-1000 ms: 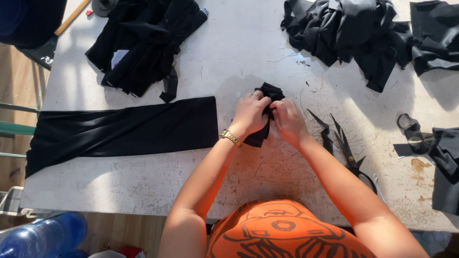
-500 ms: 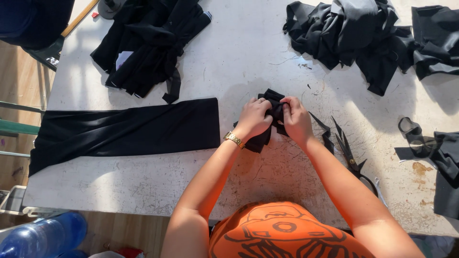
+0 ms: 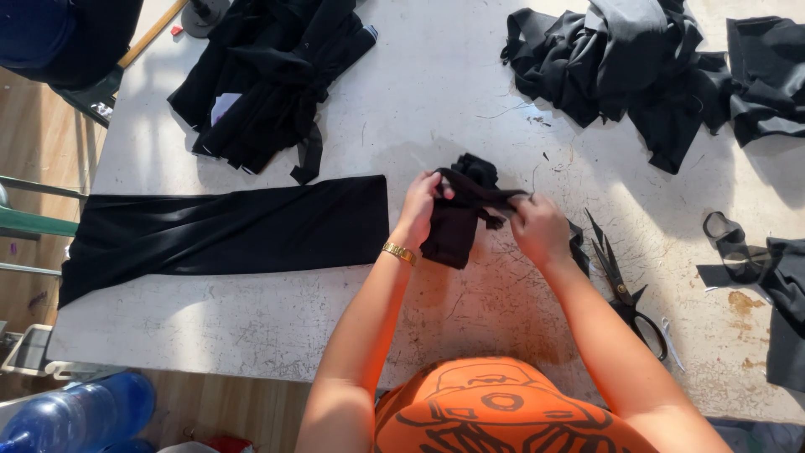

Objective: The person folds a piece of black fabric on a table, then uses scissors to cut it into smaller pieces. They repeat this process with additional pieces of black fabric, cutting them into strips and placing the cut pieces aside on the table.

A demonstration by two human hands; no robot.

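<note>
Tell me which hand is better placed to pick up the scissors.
Right. The right hand grips the black cloth piece just beside the scissors, which lie on the table to its right; the left hand is on the cloth's far side.

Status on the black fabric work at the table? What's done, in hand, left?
Done, apparently: one long black cloth lies flat and smoothed on the table. In hand: the left hand and right hand both grip a small bunched black piece. Left: crumpled piles at top left and top right look untouched. Scissors lie unused beside the right hand.
</note>
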